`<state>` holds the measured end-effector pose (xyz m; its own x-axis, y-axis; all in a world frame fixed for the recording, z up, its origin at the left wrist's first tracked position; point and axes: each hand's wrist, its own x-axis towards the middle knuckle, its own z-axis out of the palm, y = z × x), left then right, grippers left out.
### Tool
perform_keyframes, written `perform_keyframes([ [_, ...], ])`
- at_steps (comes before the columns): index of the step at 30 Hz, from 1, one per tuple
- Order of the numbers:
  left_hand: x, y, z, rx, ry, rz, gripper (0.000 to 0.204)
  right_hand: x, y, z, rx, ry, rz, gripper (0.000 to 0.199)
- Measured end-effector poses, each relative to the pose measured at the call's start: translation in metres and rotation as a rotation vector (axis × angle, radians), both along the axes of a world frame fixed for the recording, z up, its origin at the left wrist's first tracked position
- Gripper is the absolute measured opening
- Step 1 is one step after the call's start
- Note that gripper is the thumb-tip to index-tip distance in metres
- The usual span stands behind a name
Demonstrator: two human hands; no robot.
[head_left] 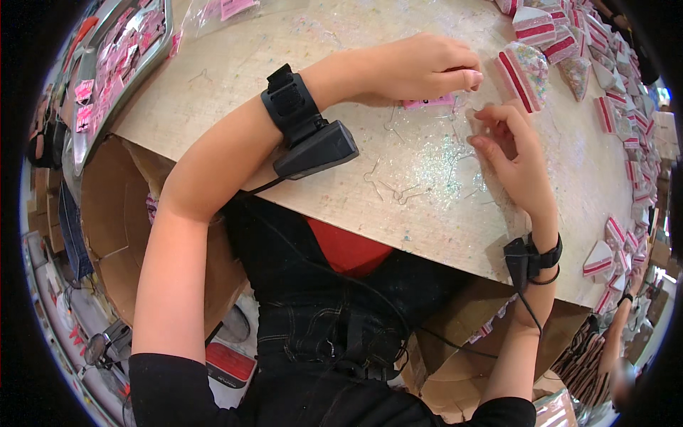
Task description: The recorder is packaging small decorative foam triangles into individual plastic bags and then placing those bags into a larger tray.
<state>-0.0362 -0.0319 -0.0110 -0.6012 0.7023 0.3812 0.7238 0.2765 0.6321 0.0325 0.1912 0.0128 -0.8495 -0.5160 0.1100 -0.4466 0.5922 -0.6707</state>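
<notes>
My left hand [437,70] is closed over the table, fingers curled toward the thumb; what they hold, if anything, is hidden. A small pink card [429,102] shows just below that hand, partly covered by it. My right hand [514,142] is held just to the right with bent fingers, the thumb and fingertips apart and nothing visible between them. Beyond the right hand lies a cake-slice ornament [514,77] with white and deep pink layers and a glittery, speckled side. Thin wire hooks [390,191] are scattered on the tabletop [284,213] below my hands, among loose glitter.
Many similar cake-slice ornaments [535,27] crowd the table's right side. A metal tray [80,146] with pink cards stands at the far left, near a clear plastic bag [203,21]. Cardboard boxes [107,206] sit below the table edge. Another person's arm [617,331] shows at lower right.
</notes>
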Motion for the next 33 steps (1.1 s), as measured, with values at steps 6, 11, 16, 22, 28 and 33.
perform_keyframes([
  [6,-0.001,-0.014,0.003,0.017,-0.133,-0.106,0.018,-0.001,0.004,-0.006,-0.112,-0.06,0.02,0.022],
  [11,-0.003,-0.013,0.005,0.096,-0.18,-0.105,0.02,0.002,0.002,-0.009,-0.514,-0.192,-0.089,0.016],
  [16,0.006,-0.003,0.01,0.228,-0.156,0.136,0.022,-0.002,0.009,-0.005,-0.57,-0.246,0.021,0.015],
  [22,0.018,0.01,0.01,0.328,-0.173,0.204,0.023,-0.004,0.005,-0.009,-0.577,-0.133,0.061,0.021],
  [28,0.03,0.019,0.011,0.384,-0.337,0.162,0.026,-0.001,0.004,-0.007,-0.56,-0.126,-0.039,0.028],
  [33,0.038,0.018,0.017,0.393,-0.37,0.055,0.027,-0.004,0.001,-0.005,-0.511,-0.118,-0.118,0.04],
])
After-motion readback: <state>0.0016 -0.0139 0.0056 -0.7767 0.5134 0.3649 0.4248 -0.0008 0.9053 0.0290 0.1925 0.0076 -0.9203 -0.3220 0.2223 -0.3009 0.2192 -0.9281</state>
